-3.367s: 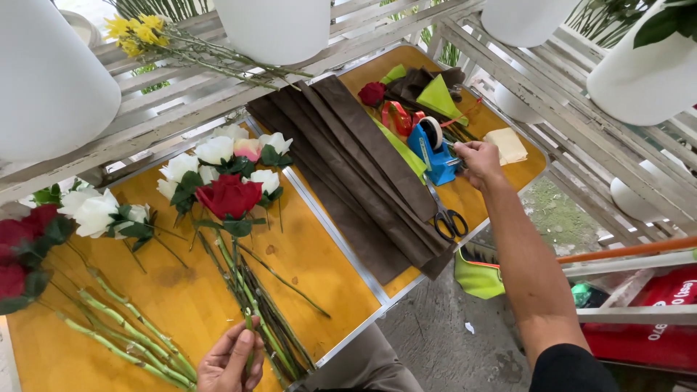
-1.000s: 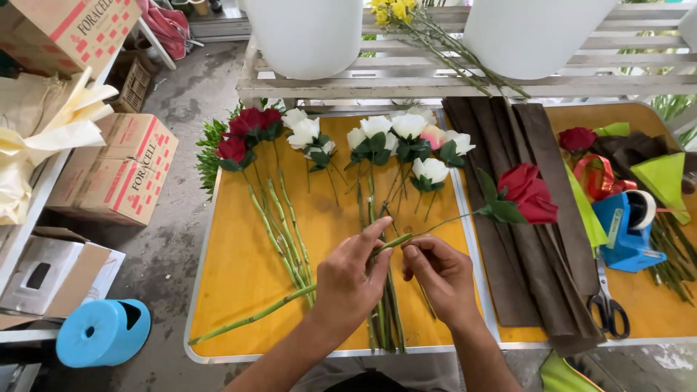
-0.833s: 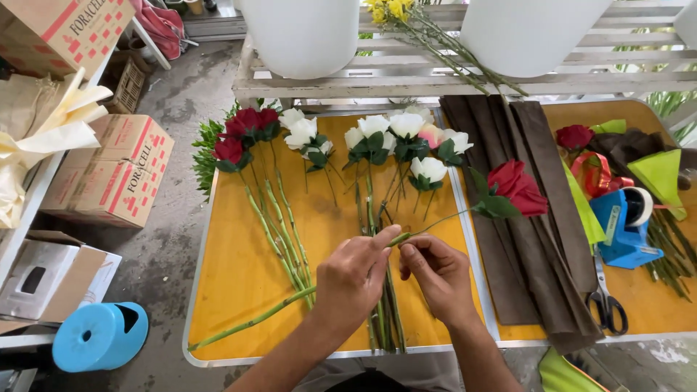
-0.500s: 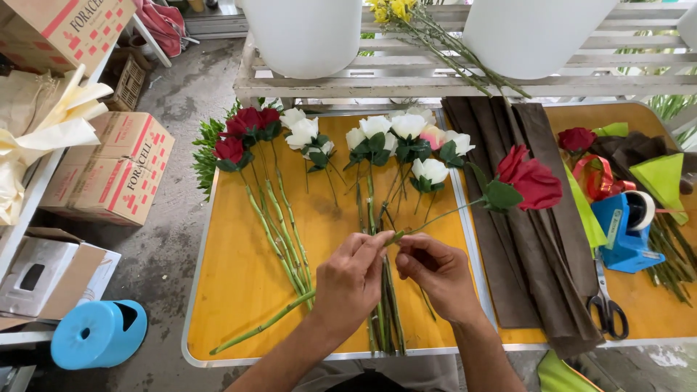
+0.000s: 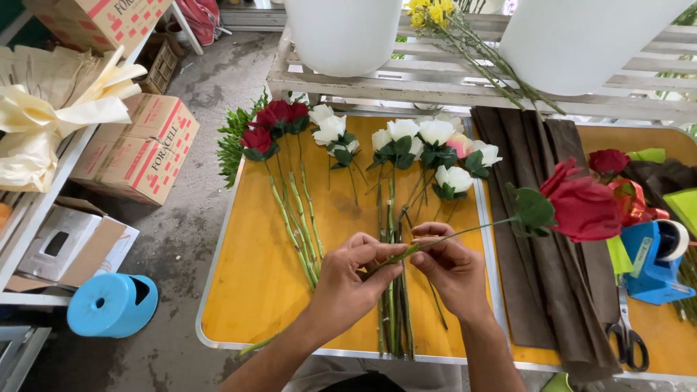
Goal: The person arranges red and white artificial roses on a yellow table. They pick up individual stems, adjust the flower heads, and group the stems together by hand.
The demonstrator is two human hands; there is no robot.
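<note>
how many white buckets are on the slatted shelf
2: one white bucket above the table's left half, another white bucket to its right above the brown paper strips. More may sit outside the frame.

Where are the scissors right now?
In the head view, the scissors lie at the lower right on the yellow table, beside the brown paper sheets and just below the blue tape dispenser.

A single head-worn view looks steeply down from the near edge of the yellow surface (image 5: 254, 290), facing the far white slatted shelf (image 5: 450, 76). It sits close above both hands at lower centre. Floor and cardboard boxes (image 5: 141, 145) fill the left, a blue tape dispenser (image 5: 653, 261) the right edge.
</note>
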